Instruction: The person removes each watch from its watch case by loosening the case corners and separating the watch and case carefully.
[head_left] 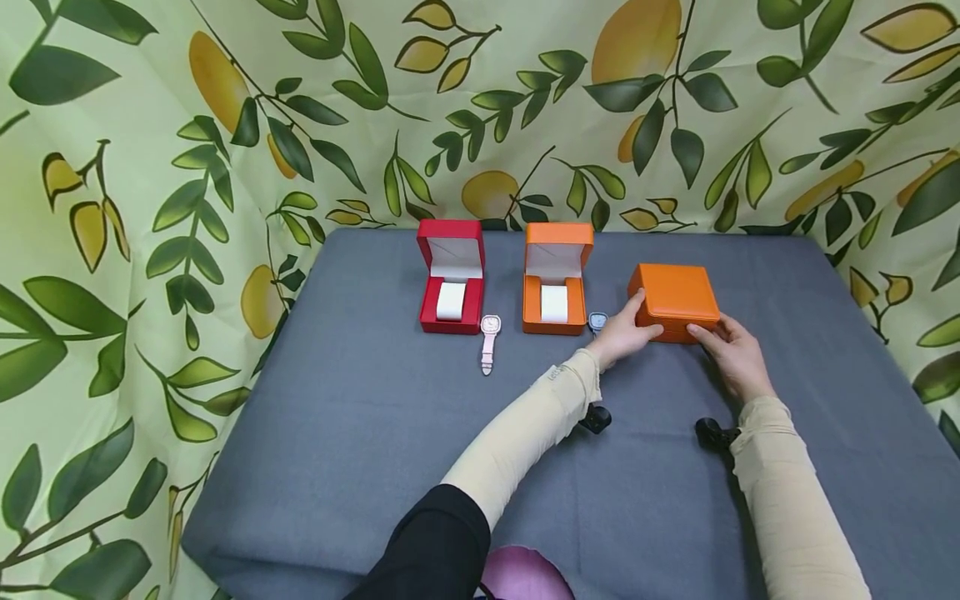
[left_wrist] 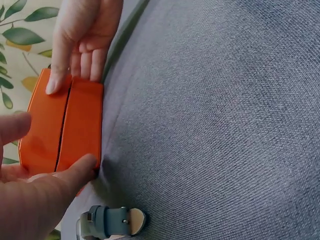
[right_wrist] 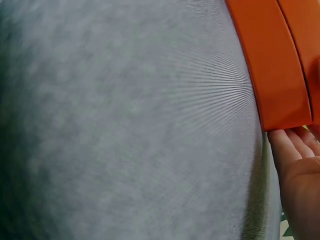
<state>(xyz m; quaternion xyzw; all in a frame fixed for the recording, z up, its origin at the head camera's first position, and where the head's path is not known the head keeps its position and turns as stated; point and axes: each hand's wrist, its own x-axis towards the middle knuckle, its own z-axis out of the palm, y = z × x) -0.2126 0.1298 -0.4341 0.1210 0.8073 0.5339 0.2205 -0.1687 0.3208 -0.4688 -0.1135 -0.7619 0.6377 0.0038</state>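
A closed orange watch box [head_left: 678,292] sits toward the right of the table, held from both sides. My left hand [head_left: 621,332] grips its left end; in the left wrist view one of the left hand's fingers [left_wrist: 82,167] lies along the box's lower front. At the right end, my right hand [head_left: 735,354] holds the box, its thumb on the front near the lid seam. The right wrist view shows this right hand [right_wrist: 302,175] against the box end. Just beside the left hand lies a blue-grey watch [head_left: 597,322], partly hidden by it, its strap end plain in the left wrist view.
An open orange watch box [head_left: 553,323] with a white cushion stands left of the hands. Farther left are an open red watch box [head_left: 450,323] and a pink watch [head_left: 489,343]. A grey cloth [head_left: 360,433] covers the table; a leaf-patterned curtain [head_left: 465,108] hangs behind.
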